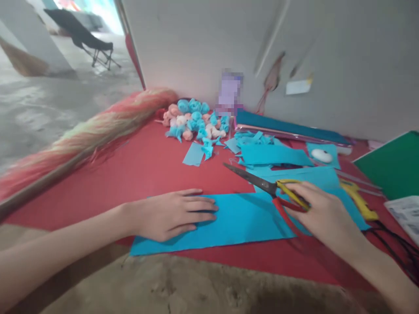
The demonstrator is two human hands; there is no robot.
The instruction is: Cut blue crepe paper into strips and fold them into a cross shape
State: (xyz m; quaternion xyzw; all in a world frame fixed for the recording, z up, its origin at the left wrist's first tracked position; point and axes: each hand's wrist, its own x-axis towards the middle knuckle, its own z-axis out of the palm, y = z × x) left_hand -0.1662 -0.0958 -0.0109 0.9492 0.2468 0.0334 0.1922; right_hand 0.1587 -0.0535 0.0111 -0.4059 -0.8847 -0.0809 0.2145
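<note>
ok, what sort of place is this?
Probably a makeshift craft spot, home or workshop unclear: scissors over a blue sheet, a pile of flower-like pieces, and a concrete-looking floor beyond.

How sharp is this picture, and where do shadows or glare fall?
Head view: soft throughout, fine detail smeared in the flower pile; head view: a pixelated patch hides something; head view: glare washes out the top left, beyond the dark chair; head view: soft shadows on the blue sheet, by the left hand and below the scissors.
</note>
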